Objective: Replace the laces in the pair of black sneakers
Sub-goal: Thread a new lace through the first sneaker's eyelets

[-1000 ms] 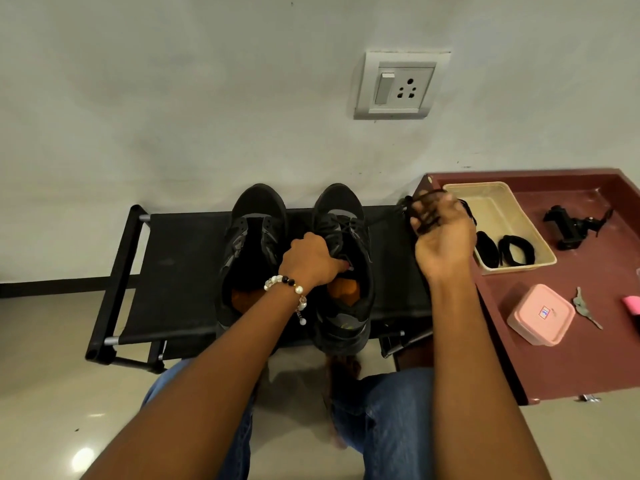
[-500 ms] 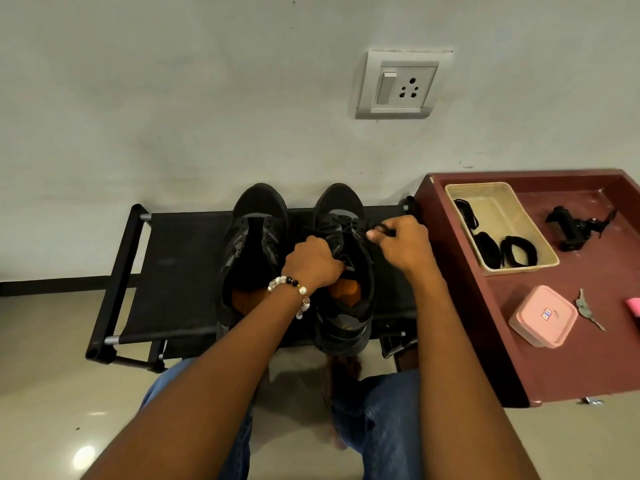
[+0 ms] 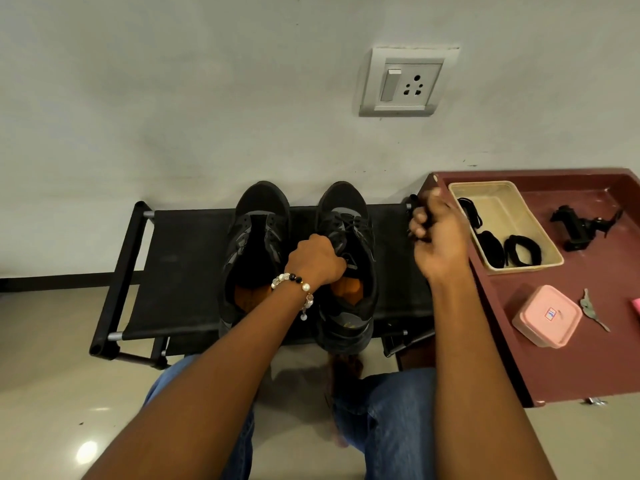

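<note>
On the far left stands a low black rack against the wall, and on its fabric surface the pair of black sneakers sits side by side, toes to the wall. The left sneaker has no lace in its eyelets, as far as I can see — its tongue lies open and dark. The left hand, with a bead bracelet at the wrist, has its fingers curled around the tongue and collar of the right sneaker and holds it steady. This shoe shows some lace crossing near the toe, so I judge its unlacing is not finished.

More to the right, the right hand is lifted above the end of the rack, its fingers bent in a loose fist. It seems to pinch a thin black lace, but the hand is blurred and I cannot tell for sure.

Beside it is a dark red surface with a beige tray holding coiled black laces, then a pink box and keys.

The new lacing of both shoes is left to do — roughly the first half is nearly done.
</note>
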A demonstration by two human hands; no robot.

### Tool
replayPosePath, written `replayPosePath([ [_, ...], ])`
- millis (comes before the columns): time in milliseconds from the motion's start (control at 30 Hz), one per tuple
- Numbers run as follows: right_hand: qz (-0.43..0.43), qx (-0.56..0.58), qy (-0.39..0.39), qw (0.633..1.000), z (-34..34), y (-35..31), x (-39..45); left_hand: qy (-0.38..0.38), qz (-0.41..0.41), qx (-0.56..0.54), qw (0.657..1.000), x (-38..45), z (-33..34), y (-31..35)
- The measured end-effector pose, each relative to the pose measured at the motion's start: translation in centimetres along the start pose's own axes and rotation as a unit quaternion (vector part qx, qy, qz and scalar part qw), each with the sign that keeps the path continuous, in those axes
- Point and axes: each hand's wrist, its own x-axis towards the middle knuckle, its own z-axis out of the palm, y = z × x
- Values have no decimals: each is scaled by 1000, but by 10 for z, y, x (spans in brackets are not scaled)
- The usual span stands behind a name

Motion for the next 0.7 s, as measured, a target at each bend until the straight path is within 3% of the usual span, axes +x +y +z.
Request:
replayPosePath([
  [33, -33, -141, -22, 989, 3, 4, 0, 1, -1, 1, 1000, 0, 0, 0],
  [67, -67, -298, -47, 951, 4, 9, 0, 0, -3, 1, 1000, 0, 0, 1],
  [133, -108, -530, -98, 835, 5, 20, -2, -5, -6, 1, 1000, 1, 0, 1],
  [167, -103, -577, -113, 803, 6, 22, -3, -5, -7, 1, 1000, 1, 0, 1],
  [267, -77, -593, -95, 796, 10, 21, -5, -2, -9, 2, 1000, 1, 1, 1],
  [400, -51, -557, 105, 823, 0, 20, 5, 8, -5, 9, 1000, -1, 1, 3],
  [467, -20, -525, 167, 834, -4, 21, 5, 9, -8, -1, 1000, -1, 2, 3],
  [600, 7, -535, 160, 830, -4, 25, 5, 3, -4, -10, 1000, -2, 3, 4],
  [700, 17, -617, 105, 780, -8, 27, 4, 0, -5, -13, 1000, -2, 1, 2],
])
